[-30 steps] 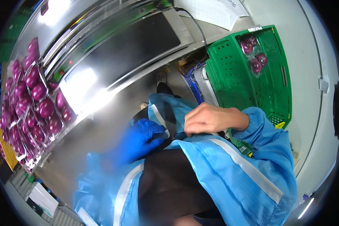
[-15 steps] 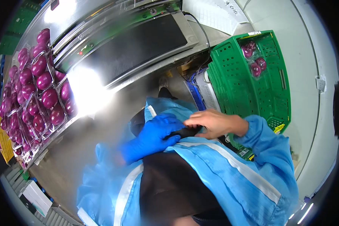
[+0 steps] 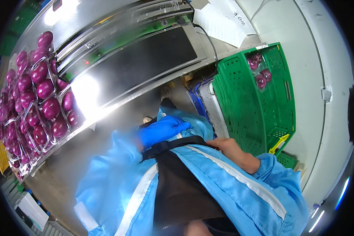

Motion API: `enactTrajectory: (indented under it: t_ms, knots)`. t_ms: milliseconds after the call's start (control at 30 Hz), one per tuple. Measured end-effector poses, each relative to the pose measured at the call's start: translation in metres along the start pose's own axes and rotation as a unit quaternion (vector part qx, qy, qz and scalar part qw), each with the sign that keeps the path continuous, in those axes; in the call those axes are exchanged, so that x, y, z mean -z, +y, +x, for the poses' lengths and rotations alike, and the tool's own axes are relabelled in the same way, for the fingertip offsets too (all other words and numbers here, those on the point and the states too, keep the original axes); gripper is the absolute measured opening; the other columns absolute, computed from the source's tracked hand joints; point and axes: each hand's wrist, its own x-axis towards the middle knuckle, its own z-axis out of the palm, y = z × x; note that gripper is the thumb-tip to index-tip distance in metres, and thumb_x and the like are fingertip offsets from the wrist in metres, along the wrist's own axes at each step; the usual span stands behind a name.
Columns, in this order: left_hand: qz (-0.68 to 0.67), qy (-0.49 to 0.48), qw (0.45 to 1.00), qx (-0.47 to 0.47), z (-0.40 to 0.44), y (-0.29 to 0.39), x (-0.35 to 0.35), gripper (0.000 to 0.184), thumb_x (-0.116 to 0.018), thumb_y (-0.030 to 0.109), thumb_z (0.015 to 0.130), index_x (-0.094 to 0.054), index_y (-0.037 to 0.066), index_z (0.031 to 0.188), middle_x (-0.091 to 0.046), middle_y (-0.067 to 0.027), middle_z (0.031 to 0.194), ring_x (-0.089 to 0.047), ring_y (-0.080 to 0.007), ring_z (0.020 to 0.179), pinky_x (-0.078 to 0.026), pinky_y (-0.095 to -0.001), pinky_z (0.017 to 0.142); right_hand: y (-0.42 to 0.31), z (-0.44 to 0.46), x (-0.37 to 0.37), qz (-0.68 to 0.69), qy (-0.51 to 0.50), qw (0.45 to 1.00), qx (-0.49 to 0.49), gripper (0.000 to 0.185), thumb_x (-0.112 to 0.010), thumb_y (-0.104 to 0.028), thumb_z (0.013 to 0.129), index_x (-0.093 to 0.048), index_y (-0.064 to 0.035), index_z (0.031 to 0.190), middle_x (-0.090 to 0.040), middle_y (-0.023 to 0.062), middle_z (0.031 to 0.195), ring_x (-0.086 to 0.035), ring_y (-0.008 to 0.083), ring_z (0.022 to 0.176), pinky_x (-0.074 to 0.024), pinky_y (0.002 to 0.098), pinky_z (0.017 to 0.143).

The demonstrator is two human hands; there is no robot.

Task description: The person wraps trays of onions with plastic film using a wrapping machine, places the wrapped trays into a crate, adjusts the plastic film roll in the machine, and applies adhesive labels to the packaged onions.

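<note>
On the steel worktop (image 3: 87, 100), packed purple onions (image 3: 51, 108) are piled to the left, and green crates (image 3: 240, 106) are stacked to the right. At the waist a black belt (image 3: 181, 144) is stretched, touched by the curled right hand (image 3: 235, 152); the blue-gloved left hand (image 3: 163, 129) is held just beside it, and whether either grips it cannot be told
</note>
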Motion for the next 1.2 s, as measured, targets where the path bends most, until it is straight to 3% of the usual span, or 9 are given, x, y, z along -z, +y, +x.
enactTrajectory:
  t_ms: [67, 167, 333, 533, 633, 733, 900, 1033, 1200]
  knots:
    - [0.085, -0.021, 0.996, 0.016, 0.005, -0.004, 0.003, 0.036, -0.051, 0.029, 0.095, -0.063, 0.003, 0.116, -0.064, -0.0177, 0.114, -0.06, -0.0322, 0.104, -0.045, -0.036, 0.092, -0.009, -0.002, 0.004, 0.026, -0.026, 0.998, -0.055, 0.028, -0.059, -0.01, 0.085, -0.061, -0.0038, 0.112, -0.065, 0.0157, 0.089, -0.065, 0.0292, 0.08, -0.0521, 0.0326, 0.072]
    - [-0.036, -0.03, 0.994, 0.095, 0.02, -0.017, 0.0, 0.048, -0.055, 0.045, 0.091, -0.067, 0.002, 0.107, -0.065, -0.0199, 0.109, -0.062, -0.0328, 0.099, -0.046, -0.0399, 0.09, -0.012, 0.004, 0.004, -0.014, -0.063, 0.993, -0.095, 0.033, -0.057, -0.012, 0.085, -0.058, -0.005, 0.118, -0.066, 0.0193, 0.088, -0.066, 0.0311, 0.079, -0.0525, 0.0356, 0.072]
    - [-0.02, -0.024, 0.992, 0.121, 0.025, -0.025, 0.001, 0.049, -0.059, 0.045, 0.088, -0.067, 0.001, 0.108, -0.066, -0.0197, 0.109, -0.063, -0.0318, 0.1, -0.046, -0.0387, 0.089, -0.012, 0.015, -0.006, -0.169, -0.085, 0.979, -0.079, 0.037, -0.055, -0.016, 0.086, -0.055, -0.0079, 0.121, -0.065, 0.0227, 0.084, -0.066, 0.0357, 0.076, -0.0521, 0.0422, 0.069]
    - [-0.032, -0.028, 0.992, 0.12, 0.017, -0.024, 0.007, 0.052, -0.053, 0.049, 0.09, -0.066, 0.004, 0.113, -0.064, -0.0189, 0.114, -0.058, -0.0341, 0.108, -0.042, -0.0386, 0.096, -0.007, 0.022, -0.01, -0.114, -0.03, 0.988, -0.102, 0.031, -0.053, -0.014, 0.086, -0.055, -0.005, 0.115, -0.067, 0.0152, 0.09, -0.067, 0.0257, 0.08, -0.0524, 0.0352, 0.072]
    - [-0.052, -0.014, 0.987, 0.15, 0.013, -0.024, 0.008, 0.049, -0.053, 0.047, 0.09, -0.066, 0.005, 0.114, -0.064, -0.0182, 0.115, -0.057, -0.0332, 0.111, -0.041, -0.0382, 0.098, 0.017, 0.033, -0.014, 0.312, -0.024, 0.939, -0.144, 0.032, -0.057, -0.01, 0.082, -0.056, -0.003, 0.113, -0.064, 0.0059, 0.096, -0.063, 0.0169, 0.084, -0.0508, 0.0299, 0.075]
    - [-0.054, -0.01, 0.987, 0.149, 0.015, -0.028, 0.009, 0.048, -0.053, 0.046, 0.09, -0.065, 0.006, 0.115, -0.063, -0.0176, 0.116, -0.056, -0.032, 0.112, -0.041, -0.0377, 0.099, 0.037, 0.056, 0.015, 0.491, -0.23, 0.794, -0.274, 0.036, -0.061, -0.006, 0.079, -0.055, -0.0017, 0.114, -0.06, 0.0018, 0.102, -0.058, 0.0126, 0.091, -0.0478, 0.0273, 0.081]
    - [-0.054, 0.007, 0.991, 0.124, 0.015, -0.037, 0.016, 0.05, -0.052, 0.046, 0.091, -0.063, 0.006, 0.118, -0.061, -0.0178, 0.121, -0.055, -0.0323, 0.115, -0.039, -0.0379, 0.101, 0.029, 0.075, 0.025, 0.327, -0.327, 0.872, -0.161, 0.047, -0.07, -0.004, 0.075, -0.05, -0.0048, 0.118, -0.055, 0.0011, 0.108, -0.051, 0.0101, 0.102, -0.041, 0.0265, 0.092]
    - [-0.062, 0.026, 0.985, 0.158, 0.021, -0.026, 0.032, 0.057, -0.052, 0.051, 0.09, -0.063, 0.001, 0.114, -0.061, -0.0217, 0.117, -0.057, -0.0363, 0.111, -0.042, -0.0404, 0.097, -0.008, 0.083, 0.041, 0.301, -0.293, 0.889, -0.184, 0.057, -0.079, -0.017, 0.075, -0.049, -0.0045, 0.122, -0.054, 0.0037, 0.113, -0.049, 0.0116, 0.106, -0.0377, 0.0277, 0.097]
    - [-0.041, 0.042, 0.985, 0.16, 0.05, -0.035, 0.043, 0.058, -0.052, 0.051, 0.09, -0.063, -0.001, 0.114, -0.061, -0.0224, 0.116, -0.057, -0.0372, 0.11, -0.043, -0.0407, 0.096, -0.025, 0.098, 0.076, 0.259, -0.248, 0.918, -0.168, 0.058, -0.073, -0.016, 0.082, -0.044, -0.0084, 0.132, -0.053, 0.0051, 0.115, -0.05, 0.0139, 0.106, -0.0377, 0.0279, 0.097]
